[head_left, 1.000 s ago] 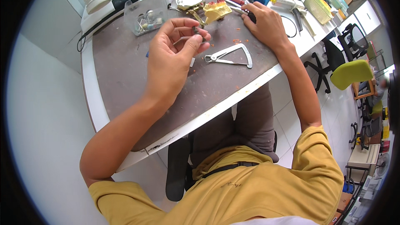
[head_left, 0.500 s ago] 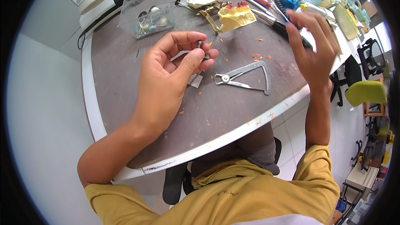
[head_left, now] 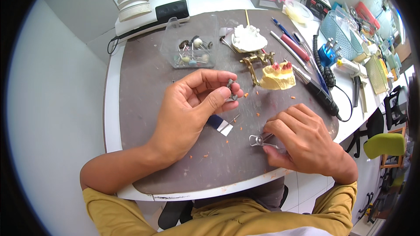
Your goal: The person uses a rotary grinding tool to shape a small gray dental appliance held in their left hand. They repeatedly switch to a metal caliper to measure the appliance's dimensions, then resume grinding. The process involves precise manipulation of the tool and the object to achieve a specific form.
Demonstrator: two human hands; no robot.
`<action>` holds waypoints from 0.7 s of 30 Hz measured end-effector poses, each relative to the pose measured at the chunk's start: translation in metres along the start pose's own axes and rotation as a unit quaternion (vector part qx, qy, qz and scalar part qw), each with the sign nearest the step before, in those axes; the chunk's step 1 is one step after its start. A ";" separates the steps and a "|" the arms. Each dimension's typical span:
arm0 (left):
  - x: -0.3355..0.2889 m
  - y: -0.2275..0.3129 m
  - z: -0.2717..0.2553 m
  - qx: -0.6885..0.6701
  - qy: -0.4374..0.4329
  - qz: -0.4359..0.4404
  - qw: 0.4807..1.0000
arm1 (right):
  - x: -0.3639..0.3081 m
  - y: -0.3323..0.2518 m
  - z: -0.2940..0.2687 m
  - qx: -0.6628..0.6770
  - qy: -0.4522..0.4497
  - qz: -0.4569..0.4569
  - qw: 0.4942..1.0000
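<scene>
Pinching the small grey piece [head_left: 234,97] above the surface [head_left: 144,105], your left hand [head_left: 186,109] holds it; your right hand [head_left: 302,137] grasps the metal caliper [head_left: 260,140] at the piece's five o'clock. Both are picked up, not yet together; the yellow model [head_left: 278,79], at two o'clock, is unheld.
</scene>
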State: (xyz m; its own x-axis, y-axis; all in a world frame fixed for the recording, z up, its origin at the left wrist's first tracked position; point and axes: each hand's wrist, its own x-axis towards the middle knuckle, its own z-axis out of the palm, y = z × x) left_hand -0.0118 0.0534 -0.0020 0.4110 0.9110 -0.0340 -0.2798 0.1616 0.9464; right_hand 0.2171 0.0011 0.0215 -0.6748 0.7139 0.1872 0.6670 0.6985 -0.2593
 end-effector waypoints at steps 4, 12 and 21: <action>0.000 0.007 -0.001 -0.010 -0.002 -0.024 1.000 | 0.013 0.010 -0.003 0.255 0.020 0.020 0.967; -0.003 0.011 0.002 -0.046 -0.029 -0.085 0.995 | 0.009 0.015 0.016 0.590 -0.012 0.200 0.782; -0.006 0.002 0.004 -0.042 -0.055 -0.113 0.991 | 0.014 0.023 0.016 0.723 -0.069 0.235 0.645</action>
State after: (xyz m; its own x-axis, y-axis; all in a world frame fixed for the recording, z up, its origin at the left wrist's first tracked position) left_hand -0.0114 0.0468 0.0011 0.5615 0.8024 -0.2021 -0.2391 0.3912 0.8887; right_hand 0.2180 0.0258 0.0031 -0.5933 0.7490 -0.2949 -0.1174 -0.4430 -0.8888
